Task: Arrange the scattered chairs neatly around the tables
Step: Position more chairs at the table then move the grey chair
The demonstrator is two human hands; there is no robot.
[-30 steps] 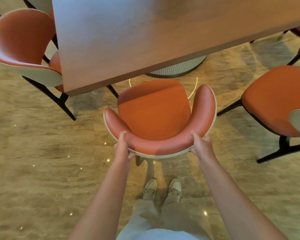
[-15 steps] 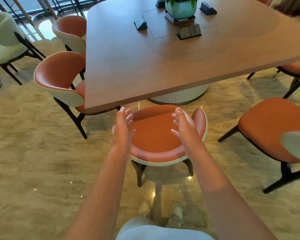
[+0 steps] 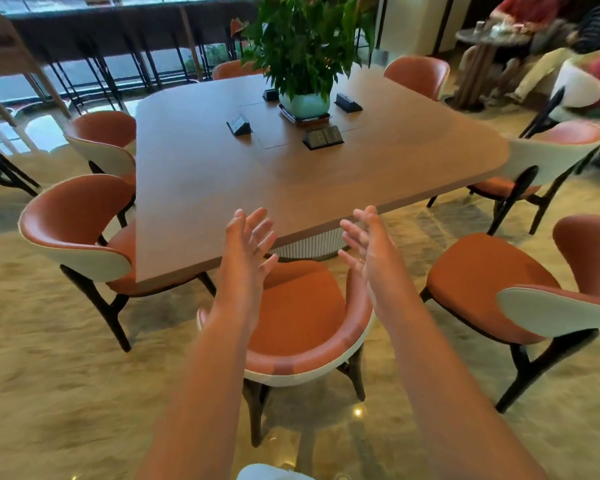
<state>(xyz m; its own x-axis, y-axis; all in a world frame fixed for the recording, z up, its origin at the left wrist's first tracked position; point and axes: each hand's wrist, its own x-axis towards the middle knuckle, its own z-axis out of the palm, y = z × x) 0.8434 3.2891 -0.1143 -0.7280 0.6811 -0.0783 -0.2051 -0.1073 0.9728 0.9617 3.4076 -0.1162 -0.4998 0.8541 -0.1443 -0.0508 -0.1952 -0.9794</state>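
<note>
An orange chair with a cream shell [image 3: 302, 320] stands right in front of me, its seat tucked partly under the near edge of the wooden table [image 3: 222, 188]. My left hand [image 3: 248, 240] and my right hand [image 3: 366, 240] hover in the air above that chair, palms facing each other, fingers straight, holding nothing. Another orange chair [image 3: 492, 289] stands to the right, angled and clear of the table. Two more [image 3: 80, 223] [image 3: 104, 140] sit along the table's left side.
A potted plant [image 3: 305, 50] and dark socket boxes [image 3: 323, 137] sit on the table. More chairs stand at the far side [image 3: 418, 76] and right corner [image 3: 548, 157]. People sit at a small round table [image 3: 489, 39] at the back right. A railing [image 3: 118, 64] lines the back left.
Both hands have let go of the near chair's backrest and risen above it with fingers spread. My view has lifted from the chair to the whole table.
</note>
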